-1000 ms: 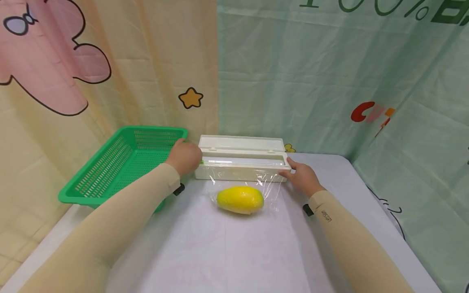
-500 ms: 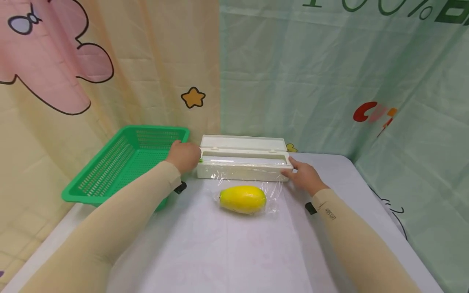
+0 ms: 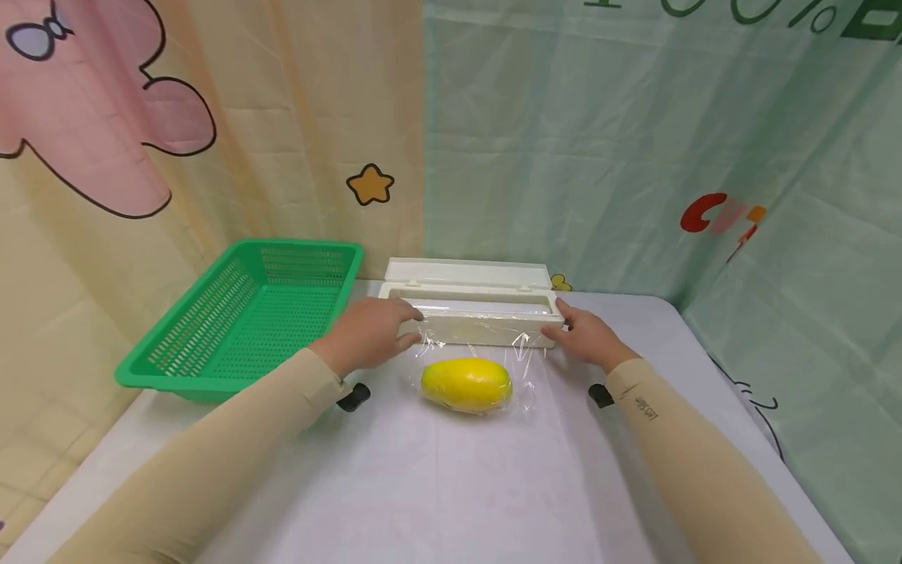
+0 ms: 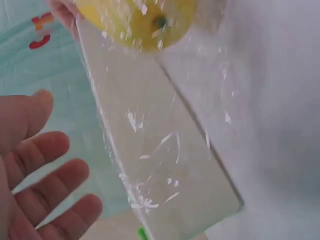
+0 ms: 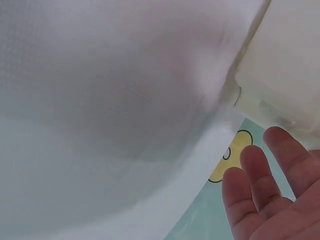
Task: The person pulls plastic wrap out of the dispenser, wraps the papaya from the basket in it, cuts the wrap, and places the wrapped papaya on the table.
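Note:
A white cling film dispenser (image 3: 479, 330) lies at the back of the table with its lid (image 3: 468, 272) raised and a white roll (image 3: 486, 307) inside. Clear cling film (image 3: 521, 356) drapes over its front edge and around a yellow oval fruit (image 3: 467, 385), perhaps a papaya or mango. My left hand (image 3: 369, 333) hovers before the dispenser's left part, fingers apart and bent slightly, holding nothing. A small green piece (image 4: 142, 233) shows at the dispenser's edge in the left wrist view. With thumb on the front and fingers at the end, my right hand (image 3: 588, 337) grips the dispenser's right end.
A green plastic basket (image 3: 169, 384) with slotted sides stands left of the dispenser. White cloth covers the table (image 3: 437, 486). Printed curtains (image 3: 550, 157) hang close behind and at the right side.
My left hand has left the dispenser's left end, moving right and toward me, and its fingers have spread. The right hand stays on the right end. The fruit has barely moved.

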`<state>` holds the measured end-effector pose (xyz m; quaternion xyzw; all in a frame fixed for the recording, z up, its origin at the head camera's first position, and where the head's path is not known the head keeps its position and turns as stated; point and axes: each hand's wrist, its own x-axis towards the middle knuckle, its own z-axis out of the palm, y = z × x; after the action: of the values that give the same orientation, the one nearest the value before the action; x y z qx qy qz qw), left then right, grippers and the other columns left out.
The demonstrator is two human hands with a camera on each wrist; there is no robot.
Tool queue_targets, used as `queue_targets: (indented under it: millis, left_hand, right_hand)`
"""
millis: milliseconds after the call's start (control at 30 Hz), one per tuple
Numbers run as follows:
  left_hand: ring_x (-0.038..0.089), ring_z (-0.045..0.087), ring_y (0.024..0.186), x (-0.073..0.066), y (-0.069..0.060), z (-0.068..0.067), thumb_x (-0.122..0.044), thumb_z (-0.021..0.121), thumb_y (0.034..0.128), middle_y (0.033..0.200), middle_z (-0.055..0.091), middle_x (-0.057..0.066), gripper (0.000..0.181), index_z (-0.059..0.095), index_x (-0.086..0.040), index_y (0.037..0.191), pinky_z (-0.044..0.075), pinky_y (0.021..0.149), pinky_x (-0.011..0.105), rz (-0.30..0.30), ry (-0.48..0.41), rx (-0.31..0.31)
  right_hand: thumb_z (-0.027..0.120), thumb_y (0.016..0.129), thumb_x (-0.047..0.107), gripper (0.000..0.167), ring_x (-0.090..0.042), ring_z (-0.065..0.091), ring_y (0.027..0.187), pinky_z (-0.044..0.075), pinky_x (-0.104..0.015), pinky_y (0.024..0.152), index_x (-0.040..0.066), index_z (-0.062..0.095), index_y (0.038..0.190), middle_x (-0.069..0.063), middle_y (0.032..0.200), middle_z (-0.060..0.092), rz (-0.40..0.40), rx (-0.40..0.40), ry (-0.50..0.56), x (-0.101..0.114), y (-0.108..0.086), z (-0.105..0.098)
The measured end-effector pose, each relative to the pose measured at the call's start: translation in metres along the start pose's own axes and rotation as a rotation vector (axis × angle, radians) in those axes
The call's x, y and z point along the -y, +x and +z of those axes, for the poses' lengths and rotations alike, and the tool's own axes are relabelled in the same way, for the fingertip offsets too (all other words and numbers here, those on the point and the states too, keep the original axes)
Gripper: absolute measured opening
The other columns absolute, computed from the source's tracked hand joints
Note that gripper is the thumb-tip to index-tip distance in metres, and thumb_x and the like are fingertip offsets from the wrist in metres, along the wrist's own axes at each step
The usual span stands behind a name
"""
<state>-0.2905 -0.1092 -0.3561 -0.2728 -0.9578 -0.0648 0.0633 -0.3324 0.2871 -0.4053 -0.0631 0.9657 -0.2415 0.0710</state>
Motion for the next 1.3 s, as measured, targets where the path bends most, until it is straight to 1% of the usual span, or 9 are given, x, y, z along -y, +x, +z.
queue_targets:
  millis: [67,133,300,467,633,767,900,1067,1300]
  left_hand:
    - [0.032,0.067,0.128,-0.006,-0.008,0.004,-0.034,0.068,0.1028,0.137,0.071,0.007,0.042,0.068,-0.011,0.138,0.051,0.110,0.051,0.006,-0.015,0.021]
    - [0.033,0.065,0.130,-0.009,-0.012,0.008,-0.032,0.067,0.1030,0.139,0.069,0.010,0.044,0.066,-0.009,0.140,0.051,0.111,0.052,-0.026,-0.026,0.013]
    - [0.037,0.065,0.127,-0.008,-0.011,0.016,-0.024,0.066,0.1032,0.137,0.066,0.016,0.044,0.061,-0.004,0.142,0.053,0.108,0.051,-0.134,-0.076,-0.074]
    - [0.038,0.062,0.126,-0.008,0.003,0.019,-0.024,0.067,0.1026,0.140,0.064,0.014,0.048,0.059,-0.005,0.146,0.051,0.110,0.051,-0.092,-0.027,-0.092]
    - [0.040,0.060,0.125,-0.006,0.019,0.025,-0.025,0.071,0.1009,0.143,0.063,0.014,0.052,0.058,-0.006,0.148,0.052,0.107,0.053,-0.070,0.068,-0.081]
    - [0.038,0.064,0.113,-0.002,0.025,0.029,-0.023,0.074,0.0990,0.130,0.069,0.014,0.041,0.067,-0.007,0.137,0.055,0.096,0.053,-0.077,0.133,-0.104]
    - [0.036,0.063,0.101,0.002,0.029,0.030,-0.018,0.073,0.0990,0.114,0.072,0.011,0.022,0.074,-0.010,0.120,0.054,0.088,0.051,-0.086,0.136,-0.118]
    - [0.034,0.063,0.096,0.006,0.034,0.031,-0.015,0.070,0.0998,0.108,0.076,0.009,0.014,0.077,-0.013,0.112,0.053,0.087,0.050,-0.109,0.126,-0.137]
    - [0.033,0.063,0.095,0.007,0.036,0.030,-0.015,0.065,0.1022,0.104,0.075,0.008,0.012,0.077,-0.015,0.107,0.051,0.089,0.049,-0.150,0.063,-0.120]
  right_hand:
    - [0.057,0.105,0.053,0.090,-0.046,0.049,0.143,0.044,-0.060,0.116,0.008,0.012,0.168,-0.029,0.163,0.040,-0.001,-0.008,0.007,0.001,-0.001,-0.003]
    - [0.058,0.105,0.053,0.091,-0.046,0.049,0.144,0.046,-0.059,0.115,0.009,0.011,0.169,-0.028,0.165,0.037,0.004,-0.019,0.014,0.002,-0.002,-0.005]
    - [0.059,0.104,0.052,0.089,-0.049,0.045,0.146,0.043,-0.062,0.116,0.007,0.016,0.168,-0.030,0.166,0.033,0.000,-0.068,-0.002,0.003,-0.005,-0.008]
    - [0.061,0.105,0.044,0.077,-0.050,0.037,0.148,0.036,-0.065,0.120,0.006,0.032,0.165,-0.032,0.162,0.035,-0.041,-0.138,-0.002,0.006,-0.008,-0.007]
    - [0.064,0.105,0.035,0.056,-0.048,0.044,0.143,0.041,-0.064,0.116,0.007,0.054,0.153,-0.027,0.155,0.046,-0.107,-0.190,0.017,0.011,-0.011,-0.005]
    - [0.065,0.105,0.029,0.042,-0.047,0.050,0.137,0.046,-0.062,0.112,0.006,0.067,0.141,-0.026,0.149,0.052,-0.140,-0.200,0.027,0.015,-0.014,-0.004]
    - [0.066,0.105,0.024,0.034,-0.045,0.051,0.138,0.045,-0.061,0.113,0.005,0.072,0.133,-0.024,0.146,0.057,-0.159,-0.211,0.042,0.017,-0.014,-0.003]
    - [0.067,0.105,0.021,0.030,-0.043,0.054,0.137,0.046,-0.061,0.112,0.003,0.075,0.127,-0.022,0.143,0.062,-0.178,-0.224,0.070,0.017,-0.016,-0.003]
    - [0.065,0.105,0.022,0.029,-0.040,0.056,0.134,0.048,-0.060,0.111,0.004,0.076,0.126,-0.019,0.142,0.064,-0.155,-0.214,0.098,0.019,-0.019,-0.002]
